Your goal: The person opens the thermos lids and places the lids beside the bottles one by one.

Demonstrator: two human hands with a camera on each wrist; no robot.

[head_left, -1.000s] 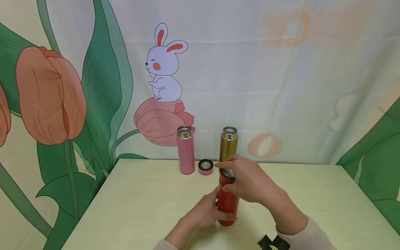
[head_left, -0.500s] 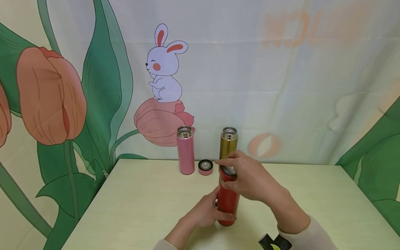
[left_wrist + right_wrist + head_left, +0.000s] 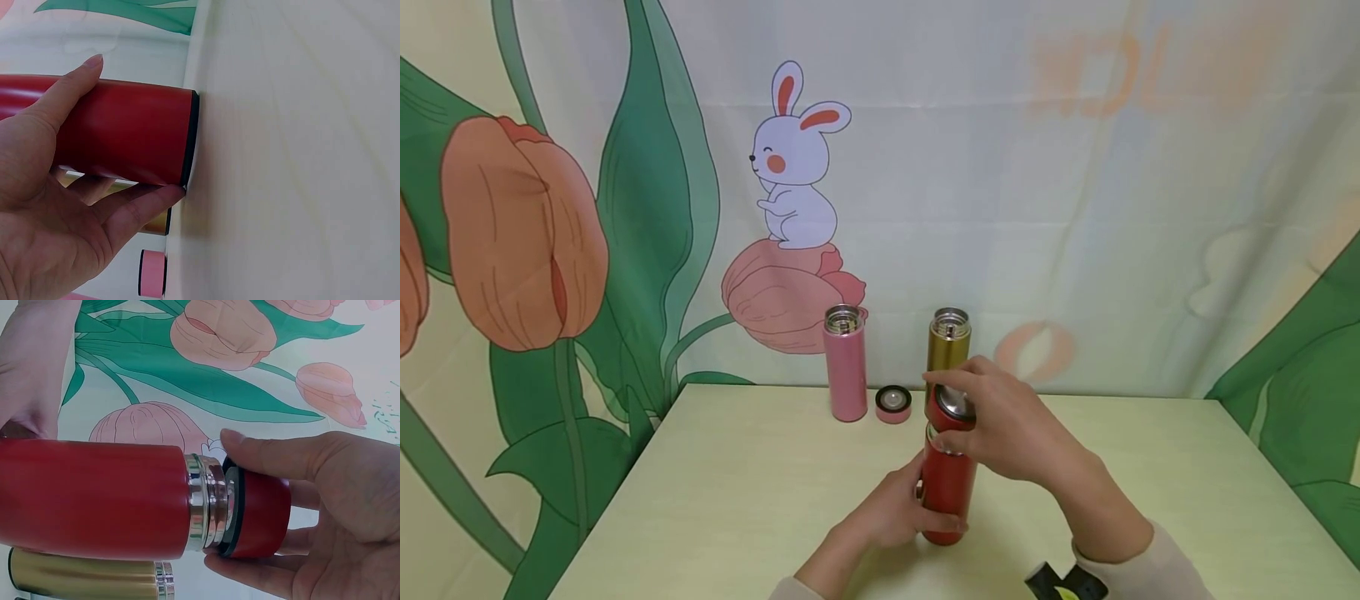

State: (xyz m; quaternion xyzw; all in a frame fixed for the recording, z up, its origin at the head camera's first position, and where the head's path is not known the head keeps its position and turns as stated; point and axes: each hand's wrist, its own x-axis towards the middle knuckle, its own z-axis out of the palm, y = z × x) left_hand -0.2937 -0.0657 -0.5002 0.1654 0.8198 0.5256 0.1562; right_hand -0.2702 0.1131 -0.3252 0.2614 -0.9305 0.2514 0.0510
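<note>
A red thermos flask (image 3: 947, 487) stands upright on the table, and my left hand (image 3: 895, 506) grips it low down, thumb on one side and fingers on the other. My right hand (image 3: 1007, 421) holds the red lid (image 3: 267, 512) by its sides between thumb and fingers. In the right wrist view the lid sits slightly tilted at the flask's bare metal neck (image 3: 206, 501), its black inner rim partly clear of it. The left wrist view shows the flask's black base (image 3: 191, 140) on the tabletop.
Behind the red flask stands a lidless gold thermos flask (image 3: 949, 346). To its left are a lidless pink thermos flask (image 3: 846, 371) and a pink lid (image 3: 893, 405) lying inner side up. A printed cloth (image 3: 1075, 192) hangs behind the table (image 3: 722, 500).
The right hand has risen a little with the red lid, which has come up off the flask and bared its metal neck. The left hand and flask stay in place.
</note>
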